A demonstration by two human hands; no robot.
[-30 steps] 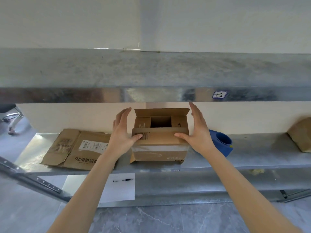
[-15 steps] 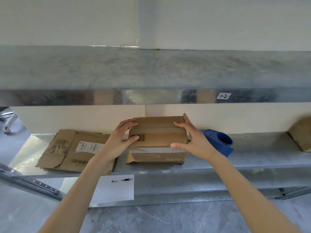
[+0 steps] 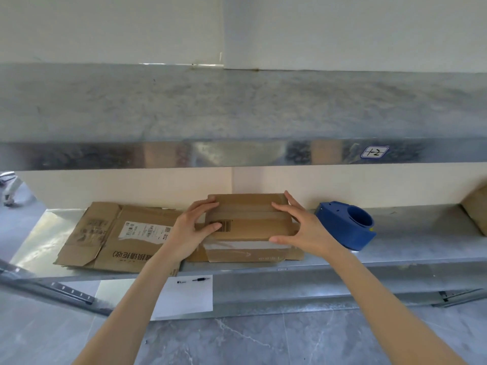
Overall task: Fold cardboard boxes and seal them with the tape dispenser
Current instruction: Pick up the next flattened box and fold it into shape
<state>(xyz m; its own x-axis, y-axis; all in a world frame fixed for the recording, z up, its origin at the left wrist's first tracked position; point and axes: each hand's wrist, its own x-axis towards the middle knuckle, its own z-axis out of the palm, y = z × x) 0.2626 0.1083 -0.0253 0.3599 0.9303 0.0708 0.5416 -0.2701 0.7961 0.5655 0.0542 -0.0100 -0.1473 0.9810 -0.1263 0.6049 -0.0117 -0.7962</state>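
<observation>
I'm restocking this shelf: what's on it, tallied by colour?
Brown cardboard: 3 (closed box, flattened cardboard, partly seen box at the right edge)
Blue tape dispenser: 1
Total: 4

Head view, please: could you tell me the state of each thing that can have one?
cardboard box: top flaps folded shut, upright on the shelf.
left hand: open, pressing the box top.
right hand: open, pressing the box top.
tape dispenser: resting on the shelf right of the box, untouched.
flattened cardboard: lying flat, left of the box.
</observation>
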